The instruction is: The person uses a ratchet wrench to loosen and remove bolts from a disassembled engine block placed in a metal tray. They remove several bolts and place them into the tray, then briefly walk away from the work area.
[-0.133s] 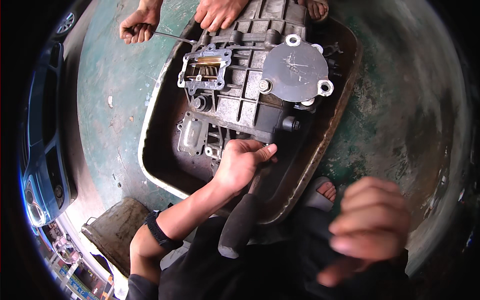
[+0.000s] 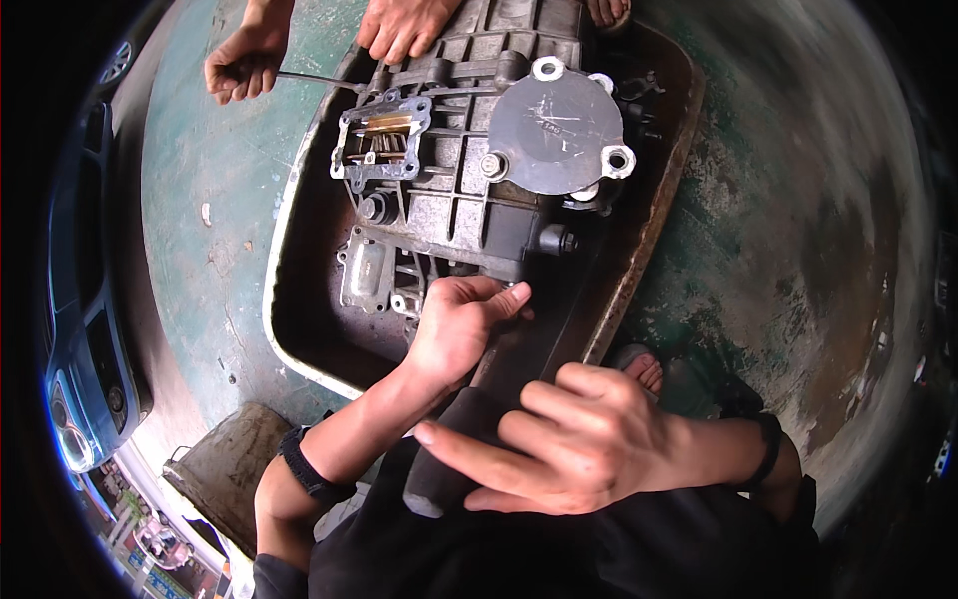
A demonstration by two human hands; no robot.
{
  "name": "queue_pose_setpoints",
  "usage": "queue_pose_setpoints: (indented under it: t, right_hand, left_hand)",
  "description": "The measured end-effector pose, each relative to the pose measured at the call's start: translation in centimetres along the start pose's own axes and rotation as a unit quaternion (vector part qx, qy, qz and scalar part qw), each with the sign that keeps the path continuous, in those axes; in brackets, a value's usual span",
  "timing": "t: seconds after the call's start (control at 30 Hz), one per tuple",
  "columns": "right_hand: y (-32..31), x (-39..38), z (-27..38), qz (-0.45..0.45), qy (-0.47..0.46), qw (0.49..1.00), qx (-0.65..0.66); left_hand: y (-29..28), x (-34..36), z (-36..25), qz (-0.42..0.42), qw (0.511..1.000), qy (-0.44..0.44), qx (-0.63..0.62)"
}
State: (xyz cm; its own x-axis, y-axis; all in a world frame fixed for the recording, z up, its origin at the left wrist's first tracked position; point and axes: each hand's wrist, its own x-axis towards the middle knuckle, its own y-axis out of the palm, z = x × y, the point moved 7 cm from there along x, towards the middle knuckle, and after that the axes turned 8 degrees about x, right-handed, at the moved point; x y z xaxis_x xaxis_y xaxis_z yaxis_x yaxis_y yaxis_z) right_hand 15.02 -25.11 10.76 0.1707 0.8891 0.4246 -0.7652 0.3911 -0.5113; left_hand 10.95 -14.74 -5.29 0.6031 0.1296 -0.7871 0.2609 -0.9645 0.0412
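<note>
A grey metal gearbox (image 2: 469, 210) lies in a dark oily tray (image 2: 289, 290) on a green floor. It has a round cover plate (image 2: 554, 125) on top and an open port (image 2: 384, 145) showing brass-coloured gears. My left hand (image 2: 464, 324) rests flat on the near edge of the casing, fingers stretched out and holding nothing. My right hand (image 2: 589, 444) hovers near my lap with its fingers loosely spread and empty. It is above a dark grey rounded bar (image 2: 449, 449) that I cannot identify.
Another person's hands are at the far side: one (image 2: 244, 65) grips a thin metal rod (image 2: 314, 78) that reaches the casing, the other (image 2: 404, 25) rests on the gearbox. A blue car (image 2: 85, 329) stands left, a low grimy box (image 2: 225, 469) near left. My sandalled foot (image 2: 644, 369) touches the tray.
My right hand has moved left toward the middle and its fingers have uncurled. My left hand stays on the casing.
</note>
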Motion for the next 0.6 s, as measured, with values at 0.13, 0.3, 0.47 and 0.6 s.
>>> queue_pose_setpoints:
  t: [0.13, 0.3, 0.47, 0.6]
  right_hand:
    - [1.3, 0.7, 0.6, 0.002, -0.023, 0.998, -0.059]
    - [-1.9, -2.7, -0.5, -0.056, -0.056, 0.996, -0.039]
    - [-4.3, -6.7, -2.9, -0.122, 0.025, 0.992, -0.001]
    - [-3.7, -6.9, -3.5, -0.097, 0.059, 0.99, 0.079]
  left_hand:
    - [0.0, 0.1, -0.1, -0.004, 1.0, 0.024, 0.013]
    - [0.0, 0.5, 0.7, -0.018, 1.0, -0.006, -0.005]
    - [0.0, 0.4, 0.8, -0.01, 1.0, -0.004, -0.012]
    - [0.1, 0.3, 0.7, -0.007, 1.0, -0.007, -0.022]
